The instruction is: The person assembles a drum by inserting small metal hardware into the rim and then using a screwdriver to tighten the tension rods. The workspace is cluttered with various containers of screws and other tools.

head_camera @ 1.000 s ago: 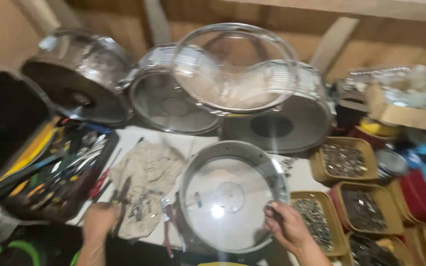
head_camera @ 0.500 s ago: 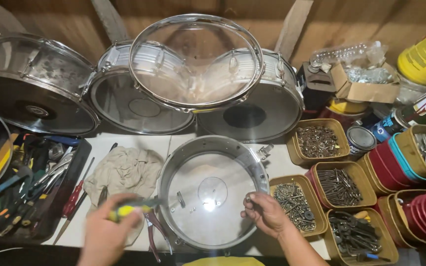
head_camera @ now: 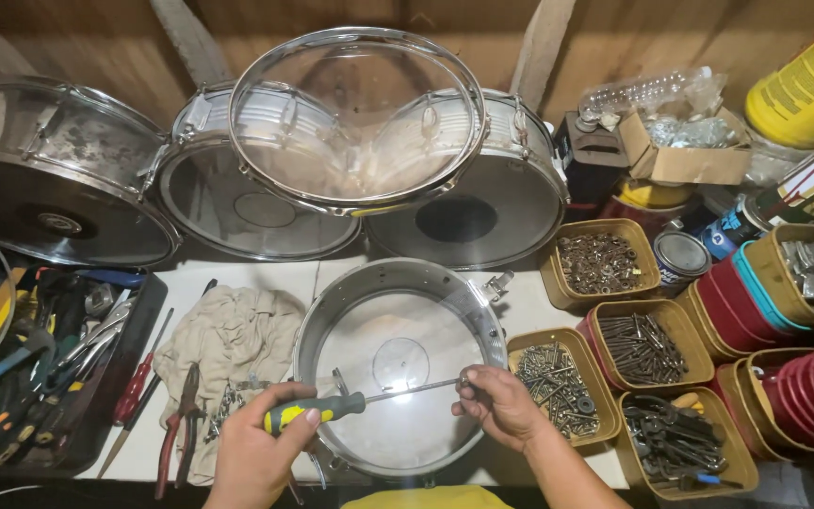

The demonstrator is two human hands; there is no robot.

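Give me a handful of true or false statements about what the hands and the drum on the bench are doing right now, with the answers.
1. The left hand holds a screwdriver by its green and yellow handle. True.
2. The right hand rests in a tray of screws. False: it pinches the tip end of the screwdriver shaft, above the drum shell.
3. The drum shell lies flat on the white bench. True.
4. The red-handled pliers lie inside the drum shell. False: they lie left of it, on the beige rag.
5. The screwdriver shaft points straight up. False: it lies roughly level across the shell.
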